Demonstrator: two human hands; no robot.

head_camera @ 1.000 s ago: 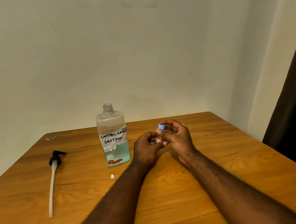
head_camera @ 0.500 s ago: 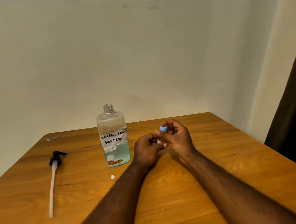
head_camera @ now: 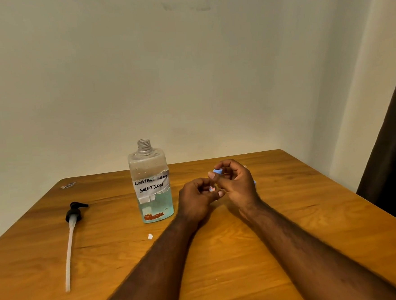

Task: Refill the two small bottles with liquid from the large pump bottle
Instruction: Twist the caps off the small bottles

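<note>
The large clear bottle (head_camera: 151, 183), labelled "contact lens solution", stands open-necked on the wooden table (head_camera: 290, 213), part full of pale blue liquid. Its black pump head with long white tube (head_camera: 71, 231) lies to the left. My left hand (head_camera: 195, 198) grips a small bottle (head_camera: 212, 188), mostly hidden by my fingers. My right hand (head_camera: 235, 182) pinches the blue cap (head_camera: 217, 171) at the top of that small bottle. A bit of blue (head_camera: 254, 182) shows behind my right hand; I cannot tell what it is.
A tiny white piece (head_camera: 150, 236) lies on the table in front of the large bottle. A small wrapper scrap (head_camera: 67, 185) sits near the far left corner. A dark curtain (head_camera: 394, 159) hangs at the right.
My right hand's fingers have shifted slightly round the blue cap, turning at the small bottle's top. Both hands stay in the same spot.
</note>
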